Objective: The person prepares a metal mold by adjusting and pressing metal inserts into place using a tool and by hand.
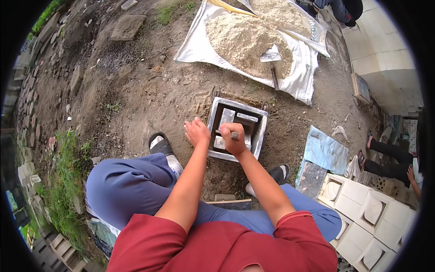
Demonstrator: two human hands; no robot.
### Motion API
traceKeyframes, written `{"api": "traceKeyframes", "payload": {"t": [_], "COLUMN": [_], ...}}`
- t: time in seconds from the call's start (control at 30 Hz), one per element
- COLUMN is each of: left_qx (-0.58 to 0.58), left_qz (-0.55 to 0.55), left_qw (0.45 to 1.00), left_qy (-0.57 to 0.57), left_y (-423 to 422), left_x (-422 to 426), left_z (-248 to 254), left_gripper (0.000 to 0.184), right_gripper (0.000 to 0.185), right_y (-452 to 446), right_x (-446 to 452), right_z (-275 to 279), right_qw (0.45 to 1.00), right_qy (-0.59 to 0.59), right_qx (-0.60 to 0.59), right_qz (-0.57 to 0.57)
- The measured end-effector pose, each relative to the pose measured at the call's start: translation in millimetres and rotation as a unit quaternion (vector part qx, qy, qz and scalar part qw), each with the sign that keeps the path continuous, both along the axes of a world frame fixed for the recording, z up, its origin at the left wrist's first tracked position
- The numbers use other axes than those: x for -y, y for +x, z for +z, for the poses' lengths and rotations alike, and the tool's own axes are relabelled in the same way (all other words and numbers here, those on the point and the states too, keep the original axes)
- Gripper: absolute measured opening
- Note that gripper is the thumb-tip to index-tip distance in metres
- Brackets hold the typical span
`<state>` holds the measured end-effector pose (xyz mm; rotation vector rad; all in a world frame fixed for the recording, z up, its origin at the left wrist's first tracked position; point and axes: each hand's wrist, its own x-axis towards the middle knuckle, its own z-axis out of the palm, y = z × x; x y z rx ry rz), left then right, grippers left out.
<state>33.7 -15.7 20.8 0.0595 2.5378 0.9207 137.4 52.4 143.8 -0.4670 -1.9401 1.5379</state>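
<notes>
Between my feet stands a square metal mould (pixel 213 119), its walls grey and worn. Several flat-topped metal blocks (pixel 227 117) sit inside it with dark gaps around them. My right hand (pixel 233 141) is wrapped in a fist round a short round handle (pixel 234 135) over the middle of the mould. Whatever lies at the handle's lower end is hidden beneath the fist. Just outside the mould's left wall, my left hand (pixel 198 133) has its fingers stretched out and holds nothing; I cannot tell whether its edge touches the wall.
A pale sandy heap (pixel 240 38) lies on a white sack sheet (pixel 199 50) ahead, with a trowel (pixel 271 54) on it. Light blocks (pixel 351 199) are stacked at right, near a blue sheet (pixel 322 147). One person (pixel 392 156) is at far right, another (pixel 337 7) at top.
</notes>
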Motion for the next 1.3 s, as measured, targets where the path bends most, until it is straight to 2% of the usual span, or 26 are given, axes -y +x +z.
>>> {"api": "traceKeyframes", "payload": {"t": [0.13,0.23,0.3,0.37,0.53,0.6,0.7,0.8,0.9,1.07,1.13,1.3], "left_qx": [0.000,0.012,0.014,0.010,0.023,0.027,0.026,0.008,0.012,0.012,0.020,0.020], "left_qz": [-0.005,-0.009,-0.010,-0.012,-0.019,-0.020,-0.011,-0.015,-0.007,-0.012,-0.016,-0.016], "left_qw": [1.000,1.000,1.000,1.000,0.999,0.999,0.999,1.000,1.000,1.000,0.999,0.999], "left_qy": [-0.003,-0.012,-0.011,-0.011,-0.013,-0.018,-0.015,-0.013,-0.008,-0.016,-0.025,-0.028], "left_y": [0.8,1.1,1.0,2.5,1.7,1.4,1.0,2.0,2.4,1.1,0.5,0.5], "left_x": [1.4,5.3,0.8,4.6,5.5,4.1,2.9,4.6,4.0,4.1,5.1,5.0], "left_z": [-2.0,-4.0,-2.5,1.1,-3.1,0.0,-3.7,-7.8,-7.4,-5.3,-5.1,-5.2], "left_gripper": [0.057,0.058,0.058,0.059,0.060,0.060,0.059,0.059,0.058,0.058,0.060,0.059], "right_gripper": [0.035,0.032,0.027,0.026,0.029,0.030,0.029,0.030,0.032,0.034,0.035,0.036], "right_y": [-0.3,0.6,1.4,-10.8,-7.3,-2.8,-9.1,-9.9,-6.6,1.7,4.4,9.4], "right_x": [0.7,2.2,-5.2,1.6,5.1,6.3,3.5,3.5,-1.2,-7.2,-7.6,-8.2], "right_z": [18.0,-2.1,-12.6,-1.9,40.0,-5.8,-12.1,-1.9,9.1,68.0,74.9,74.7], "right_qw": [0.999,0.998,0.998,1.000,0.999,0.998,0.998,0.999,0.999,0.998,0.992,0.992], "right_qy": [-0.033,0.032,0.045,-0.018,0.030,0.048,0.061,0.007,-0.026,-0.069,-0.119,-0.121], "right_qx": [-0.017,-0.044,-0.003,-0.022,-0.016,-0.035,-0.029,-0.015,-0.020,0.003,-0.036,-0.016], "right_qz": [-0.025,0.020,0.053,-0.012,0.011,-0.003,-0.007,-0.046,-0.028,0.009,-0.012,-0.028]}}
